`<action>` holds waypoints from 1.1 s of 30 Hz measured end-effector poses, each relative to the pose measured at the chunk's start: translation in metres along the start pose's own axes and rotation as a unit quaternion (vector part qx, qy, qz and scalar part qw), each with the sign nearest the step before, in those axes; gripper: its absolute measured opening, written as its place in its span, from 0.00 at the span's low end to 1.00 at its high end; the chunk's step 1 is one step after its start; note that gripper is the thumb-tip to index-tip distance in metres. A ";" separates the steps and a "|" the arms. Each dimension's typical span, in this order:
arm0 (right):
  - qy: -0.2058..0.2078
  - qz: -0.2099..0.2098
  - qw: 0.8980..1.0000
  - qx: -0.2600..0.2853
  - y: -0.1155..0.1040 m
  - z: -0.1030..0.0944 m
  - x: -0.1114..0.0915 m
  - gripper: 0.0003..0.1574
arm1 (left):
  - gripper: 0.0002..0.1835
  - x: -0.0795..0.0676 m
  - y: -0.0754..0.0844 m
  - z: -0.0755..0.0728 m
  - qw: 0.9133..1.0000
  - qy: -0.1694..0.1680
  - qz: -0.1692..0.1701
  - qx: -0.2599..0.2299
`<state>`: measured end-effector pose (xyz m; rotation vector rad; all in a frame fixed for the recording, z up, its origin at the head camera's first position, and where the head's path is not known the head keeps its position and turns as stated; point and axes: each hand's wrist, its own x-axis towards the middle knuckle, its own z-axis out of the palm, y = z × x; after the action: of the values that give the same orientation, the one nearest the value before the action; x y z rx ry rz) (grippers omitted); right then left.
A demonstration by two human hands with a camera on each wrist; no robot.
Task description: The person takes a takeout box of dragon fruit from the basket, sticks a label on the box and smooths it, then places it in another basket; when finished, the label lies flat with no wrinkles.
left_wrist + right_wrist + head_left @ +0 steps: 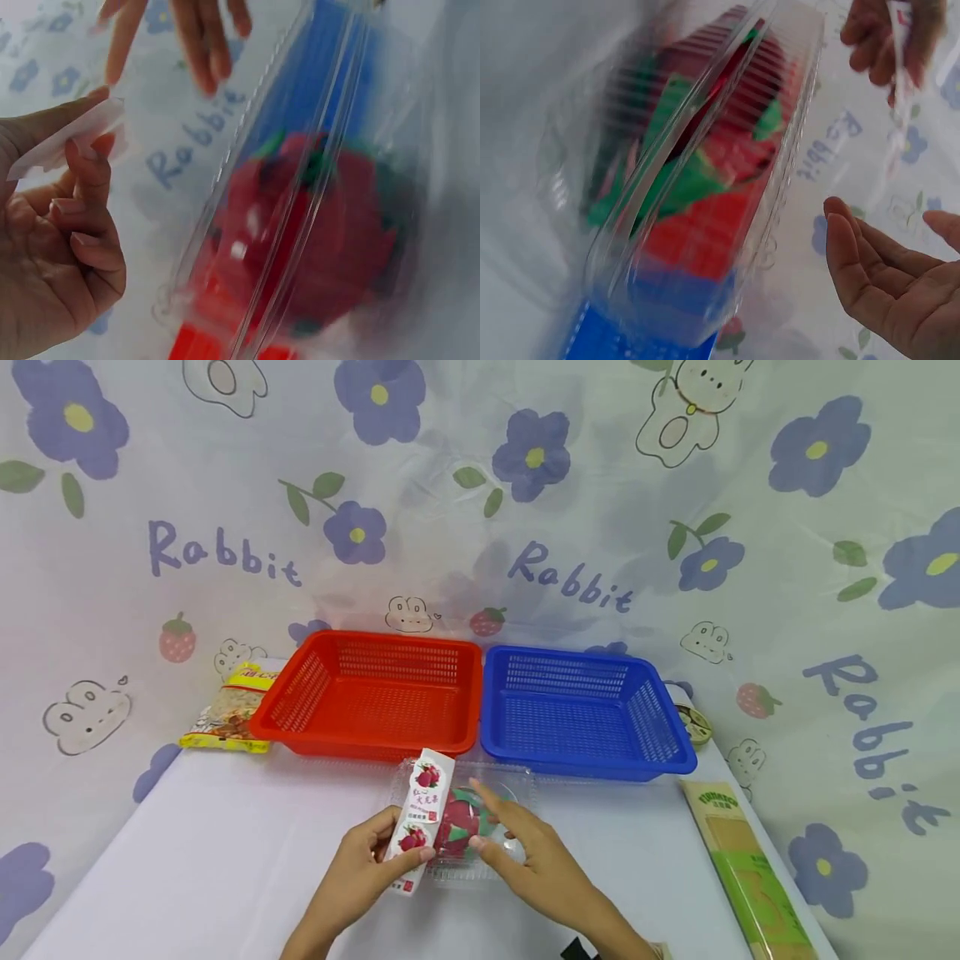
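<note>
My left hand (363,857) pinches a strip of white labels (422,814) between thumb and fingers. Red dragon fruits and writing are printed on the strip. In the left wrist view the label strip (71,139) shows edge-on and slightly bent. My right hand (536,860) hovers with fingers spread over a clear plastic clamshell box (480,870), holding nothing. Inside the box lies a red dragon fruit (459,818) with green scales. In the right wrist view the right hand (892,277) has its fingers loosely bent, apart from the box.
Behind the box stand a red basket (382,747) and a blue basket (592,764), side by side. A yellow food bag (232,710) lies at the left and a can (693,724) at the right. A green and tan packet (750,877) lies along the right table edge.
</note>
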<state>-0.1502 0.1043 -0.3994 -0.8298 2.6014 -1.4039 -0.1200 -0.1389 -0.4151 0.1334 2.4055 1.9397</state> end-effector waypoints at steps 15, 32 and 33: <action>-0.022 -0.078 0.997 0.001 -0.002 0.023 0.001 0.34 | 0.09 -0.010 0.003 0.030 0.992 -0.042 0.119 -0.007; -0.067 -0.073 0.991 0.087 0.001 0.030 -0.006 0.27 | 0.11 -0.006 0.002 0.037 0.964 -0.003 0.261 0.058; -0.068 -0.072 0.991 0.088 0.001 0.030 -0.006 0.26 | 0.11 -0.005 0.001 0.038 0.961 0.004 0.267 0.065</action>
<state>-0.1360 0.0851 -0.4188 -1.0634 2.3202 -1.5261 -0.1111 -0.1025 -0.4221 0.8639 2.7069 1.9458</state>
